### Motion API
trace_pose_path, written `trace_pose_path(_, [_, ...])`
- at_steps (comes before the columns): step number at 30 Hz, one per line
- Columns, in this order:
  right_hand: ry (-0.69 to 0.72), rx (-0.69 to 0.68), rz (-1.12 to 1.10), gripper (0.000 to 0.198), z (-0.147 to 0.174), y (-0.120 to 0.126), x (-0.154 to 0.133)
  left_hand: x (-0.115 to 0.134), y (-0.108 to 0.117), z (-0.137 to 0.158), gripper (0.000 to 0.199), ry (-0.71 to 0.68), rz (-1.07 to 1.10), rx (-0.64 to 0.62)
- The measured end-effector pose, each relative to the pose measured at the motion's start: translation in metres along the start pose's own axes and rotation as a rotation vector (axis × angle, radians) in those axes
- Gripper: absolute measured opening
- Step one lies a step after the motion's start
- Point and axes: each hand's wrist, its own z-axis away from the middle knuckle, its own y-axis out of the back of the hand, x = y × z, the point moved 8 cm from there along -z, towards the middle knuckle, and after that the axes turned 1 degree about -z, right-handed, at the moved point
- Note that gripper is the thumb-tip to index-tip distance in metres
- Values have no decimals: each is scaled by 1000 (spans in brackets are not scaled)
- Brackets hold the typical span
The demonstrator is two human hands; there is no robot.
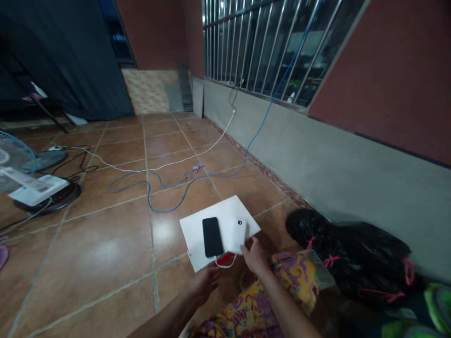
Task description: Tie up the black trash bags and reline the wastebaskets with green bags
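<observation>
A white board or flat box [193,230] lies on the tiled floor in front of me. On it rests a black phone [213,237], screen up. Beside the phone is a white power bank [237,234] with a small dark round spot near its far end. A short white cable [226,267] loops from the phone's near end toward the power bank. My right hand [255,257] grips the power bank's near right corner, thumb against it; its other fingers are partly hidden. Just off the board's near edge, my left hand [204,283] is empty with fingers apart.
Black plastic bags [352,253] with red ties sit along the wall at right. A blue cable [169,211] and a white cord [165,164] run over the floor. A fan [14,155] and a white device on a black round base [42,190] stand at left.
</observation>
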Motion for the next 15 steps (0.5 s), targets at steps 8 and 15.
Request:
trace_pose_path(8, [-230, -111, -113, 44, -40, -40, 21, -8, -10, -14, 10, 76, 432, 73])
trace_pose_path(15, [-161, -64, -348, 26, -41, -57, 27, 2, -14, -26, 13, 109, 260, 9])
